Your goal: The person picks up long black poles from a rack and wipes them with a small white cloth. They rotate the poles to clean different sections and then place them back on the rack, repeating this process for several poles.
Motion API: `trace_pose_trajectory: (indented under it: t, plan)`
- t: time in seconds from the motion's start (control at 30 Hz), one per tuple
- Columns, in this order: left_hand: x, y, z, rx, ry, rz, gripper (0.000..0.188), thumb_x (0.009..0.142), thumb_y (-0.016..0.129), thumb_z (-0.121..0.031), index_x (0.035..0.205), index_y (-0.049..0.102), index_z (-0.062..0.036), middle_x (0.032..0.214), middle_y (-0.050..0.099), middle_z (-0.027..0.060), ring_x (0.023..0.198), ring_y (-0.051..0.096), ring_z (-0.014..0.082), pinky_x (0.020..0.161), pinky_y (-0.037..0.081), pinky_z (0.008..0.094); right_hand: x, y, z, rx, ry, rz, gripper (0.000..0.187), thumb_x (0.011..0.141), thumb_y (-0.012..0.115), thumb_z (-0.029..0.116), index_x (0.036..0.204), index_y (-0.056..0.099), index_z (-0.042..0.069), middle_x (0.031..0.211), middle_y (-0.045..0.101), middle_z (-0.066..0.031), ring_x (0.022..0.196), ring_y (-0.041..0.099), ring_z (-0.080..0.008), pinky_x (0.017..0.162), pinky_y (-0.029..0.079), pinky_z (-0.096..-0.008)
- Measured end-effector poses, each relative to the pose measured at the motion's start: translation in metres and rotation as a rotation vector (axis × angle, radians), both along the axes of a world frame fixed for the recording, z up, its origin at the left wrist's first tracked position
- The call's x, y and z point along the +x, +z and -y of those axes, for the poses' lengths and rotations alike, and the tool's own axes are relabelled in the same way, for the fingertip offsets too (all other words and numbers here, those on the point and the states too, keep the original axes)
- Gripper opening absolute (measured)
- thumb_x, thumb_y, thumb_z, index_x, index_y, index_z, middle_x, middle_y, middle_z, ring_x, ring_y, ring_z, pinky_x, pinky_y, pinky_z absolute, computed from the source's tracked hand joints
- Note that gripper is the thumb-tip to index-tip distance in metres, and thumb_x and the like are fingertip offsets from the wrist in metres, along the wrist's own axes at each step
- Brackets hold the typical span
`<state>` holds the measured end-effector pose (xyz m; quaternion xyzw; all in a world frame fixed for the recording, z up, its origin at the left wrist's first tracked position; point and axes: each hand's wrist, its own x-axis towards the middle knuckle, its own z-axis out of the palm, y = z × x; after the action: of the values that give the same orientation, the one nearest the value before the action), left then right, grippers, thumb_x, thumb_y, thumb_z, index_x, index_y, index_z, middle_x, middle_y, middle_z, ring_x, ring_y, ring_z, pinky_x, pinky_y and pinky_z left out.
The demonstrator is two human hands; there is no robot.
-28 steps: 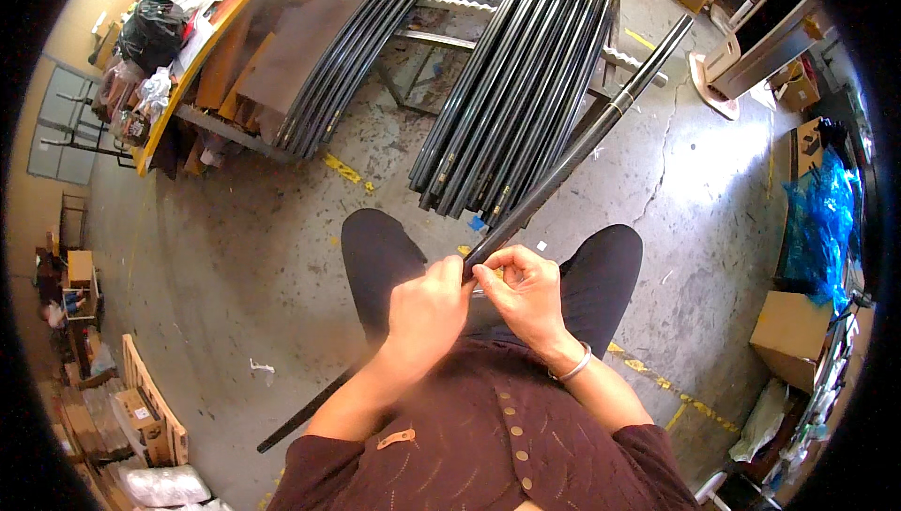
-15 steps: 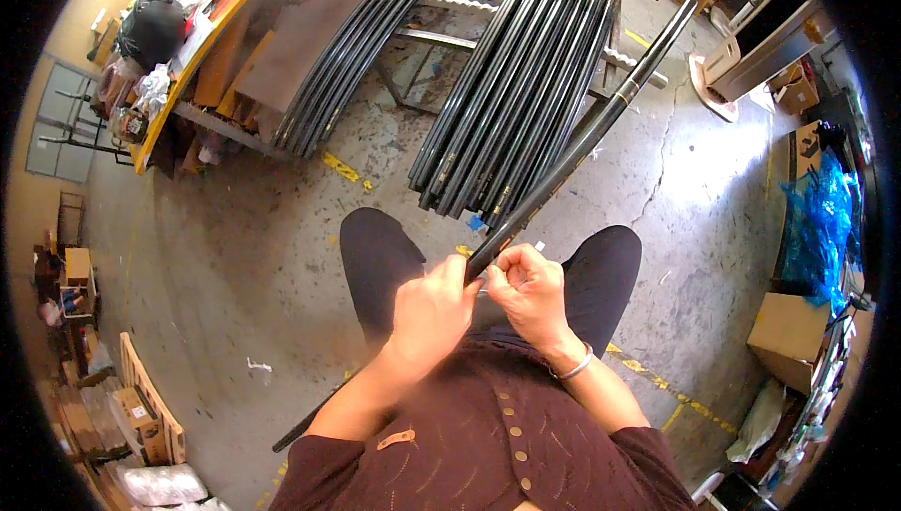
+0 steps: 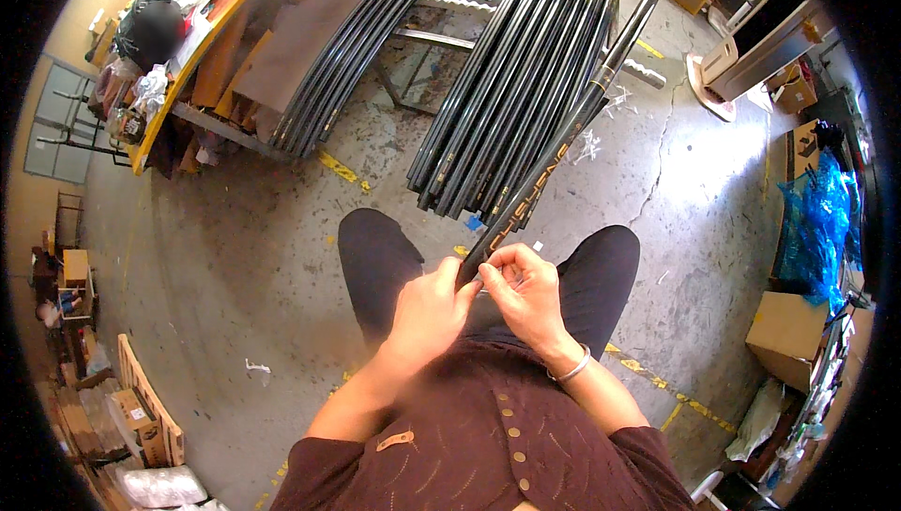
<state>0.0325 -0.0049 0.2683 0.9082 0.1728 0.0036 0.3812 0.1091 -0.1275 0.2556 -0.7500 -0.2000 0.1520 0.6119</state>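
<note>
My left hand (image 3: 427, 314) is wrapped around a long black pole (image 3: 533, 194) with gold lettering along its side. The pole slants away from my lap toward the far right, passing over the right edge of a bundle of similar black poles (image 3: 511, 89). Beside the held pole, close to my left thumb, my right hand (image 3: 524, 297) is closed with thumb and forefinger pinched together. What lies in that pinch is too small to tell. A silver bangle (image 3: 572, 364) circles my right wrist.
A second group of black poles (image 3: 343, 70) lies at the left on a metal rack (image 3: 434, 38). A cluttered yellow-edged table (image 3: 192, 51) stands at the far left. Cardboard boxes (image 3: 786, 337) and blue plastic film (image 3: 818, 220) line the right. White scraps (image 3: 615, 103) litter the floor.
The held pole has turned, bringing its gold lettering into view, and its far end has shifted left. Its near end no longer shows past my left forearm. My right hand has moved slightly.
</note>
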Motion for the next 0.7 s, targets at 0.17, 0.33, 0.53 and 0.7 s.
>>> trace_pose_trajectory:
  t: [0.17,0.33,0.53,0.7]
  plan:
    - [-0.004,-0.008,-0.006,-0.169,0.024,-0.05,0.022,0.085,0.06,-0.017,0.094,0.053,0.0025,0.071,0.059,0.0219,0.065,0.061,0.0363,0.055,0.045,0.038,0.01,-0.005,0.007,-0.04,-0.018,0.132,0.008,0.08,0.064,0.006,0.079,0.058,0.001,0.053,0.051,-0.0013,0.048,0.045,-0.0054,0.045,0.036,-0.0239]
    - [-0.007,-0.004,-0.009,-0.207,0.007,-0.129,0.023,0.086,0.059,-0.019,0.095,0.054,0.0018,0.069,0.058,0.0201,0.064,0.061,0.0313,0.057,0.045,0.0367,0.022,-0.001,0.012,-0.046,-0.022,0.101,0.008,0.078,0.063,0.002,0.079,0.056,0.0,0.062,0.048,-0.005,0.052,0.045,-0.0138,0.049,0.037,-0.0267]
    - [-0.007,-0.001,-0.01,-0.275,-0.015,-0.186,0.029,0.086,0.058,-0.025,0.096,0.053,0.0013,0.073,0.058,0.0231,0.07,0.059,0.0381,0.06,0.044,0.042,0.035,-0.001,0.015,-0.041,-0.09,0.164,0.008,0.078,0.063,0.002,0.079,0.055,-0.001,0.069,0.048,-0.0061,0.06,0.048,-0.0146,0.056,0.04,-0.0267]
    - [-0.01,-0.006,-0.01,-0.282,-0.016,-0.192,0.026,0.086,0.059,-0.021,0.097,0.053,0.0018,0.066,0.056,0.0147,0.059,0.055,0.0194,0.056,0.043,0.034,0.043,-0.002,0.019,-0.012,-0.151,0.077,0.008,0.079,0.063,0.002,0.079,0.056,-0.001,0.07,0.05,-0.0038,0.062,0.047,-0.0104,0.058,0.041,-0.0248]
